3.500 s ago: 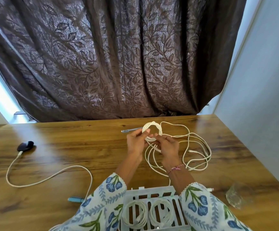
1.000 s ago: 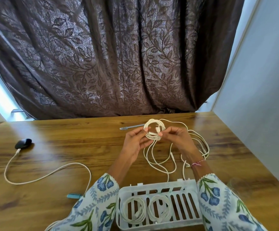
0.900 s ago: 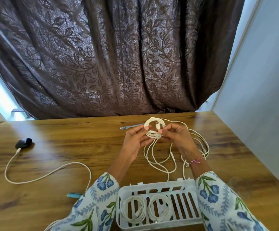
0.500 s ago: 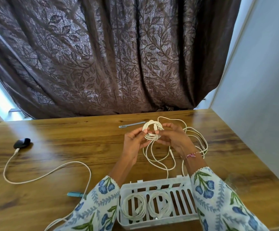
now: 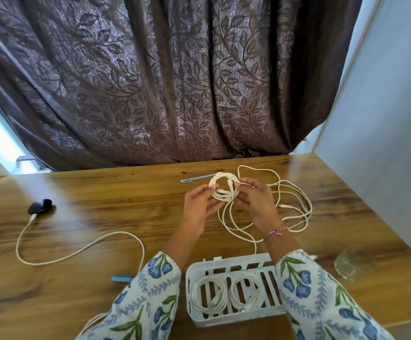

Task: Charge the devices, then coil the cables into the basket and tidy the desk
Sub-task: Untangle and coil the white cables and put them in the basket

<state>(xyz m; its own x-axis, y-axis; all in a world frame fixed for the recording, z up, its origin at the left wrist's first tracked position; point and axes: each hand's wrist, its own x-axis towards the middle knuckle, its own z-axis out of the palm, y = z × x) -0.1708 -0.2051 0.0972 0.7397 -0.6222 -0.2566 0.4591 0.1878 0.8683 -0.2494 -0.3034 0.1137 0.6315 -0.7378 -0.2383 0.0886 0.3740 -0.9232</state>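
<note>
both hands up over the far-middle of the worktop (image 5: 101,202) rn. my left hand (image 5: 200,208) and right hand (image 5: 254,202) are each pinching opposite sides of a small white cable coil (image 5: 224,190), thumb + fingertips curled onto the loops, so fingers narrow and def holding it, coil lifted just off the wood. one connector end sits across the middle of the coil, near my right thumb

the rest of that cable, the loose tail (image 5: 295,204), hangs down from the coil and sprawls in messy loops on the worktop btw my right wrist and the right edge, w/ a couple of plug ends lying in the tangle. can't tell if it's one cable or two in there tbh

white slatted basket (image 5: 233,319) is right in front of me btw my sleeves, and it's got two coiled white cables (image 5: 229,293) side by side, left half and middle. right part is hidden by my sleeve

off to the left: black device (image 5: 39,206) w/ a white charging cable (image 5: 76,251) plugged in, snaking back toward me. grey pen (image 5: 198,178) lies just behind the coil, teal pen-ish thing (image 5: 122,279) by my left sleeve, and a clear crumpled wrapper (image 5: 346,265) near the right edge
</note>
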